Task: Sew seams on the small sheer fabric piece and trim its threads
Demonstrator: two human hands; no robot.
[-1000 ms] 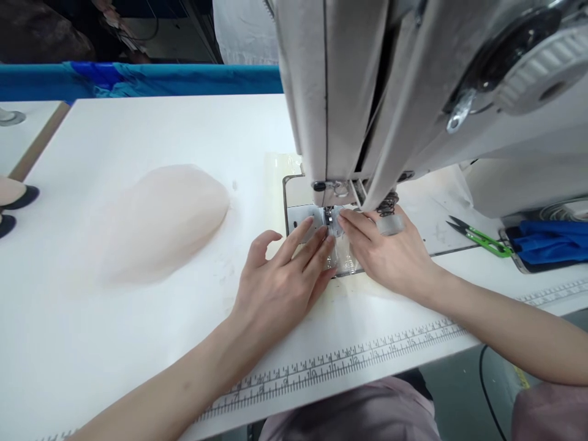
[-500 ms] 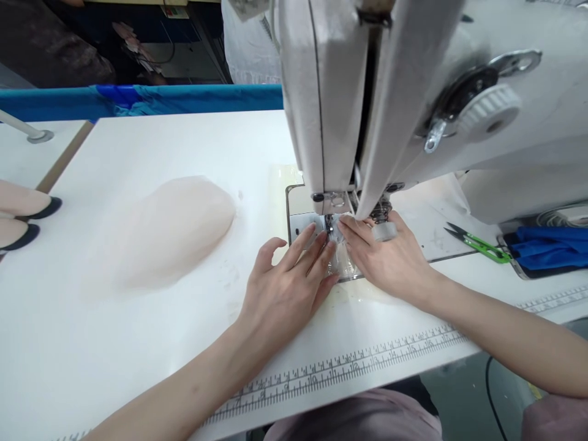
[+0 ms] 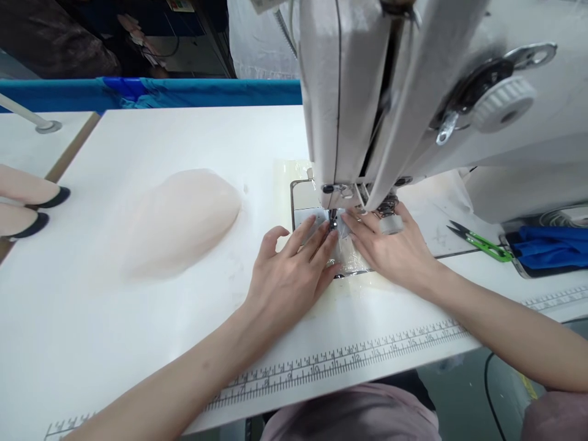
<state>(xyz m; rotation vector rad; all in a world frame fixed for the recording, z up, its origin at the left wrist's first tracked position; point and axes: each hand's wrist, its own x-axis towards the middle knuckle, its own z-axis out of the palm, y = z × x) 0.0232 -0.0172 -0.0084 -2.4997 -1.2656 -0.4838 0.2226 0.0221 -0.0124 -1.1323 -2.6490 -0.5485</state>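
Observation:
A sewing machine (image 3: 349, 98) stands over the table, its presser foot (image 3: 332, 218) down at the metal needle plate (image 3: 305, 196). My left hand (image 3: 291, 263) lies flat just left of the foot, palm down with fingers spread and fingertips by the needle. From the right, my right hand (image 3: 397, 248) rests with its fingers stretched out towards the foot, partly behind the machine's head. Between the hands there is shiny, see-through material (image 3: 353, 254); its edges are hard to make out. Neither hand visibly pinches anything.
A sheer, pale pink fabric piece (image 3: 188, 214) lies on the left of the white table (image 3: 147, 343). Green-handled thread snips (image 3: 482, 241) lie at right, beside a tray holding blue cloth (image 3: 544, 245). A printed ruler (image 3: 335, 365) follows the front edge. Other people are beyond the table.
The whole view has shifted slightly, so the machine and table appear a little further right and up. Both hands keep nearly the same place beside the presser foot.

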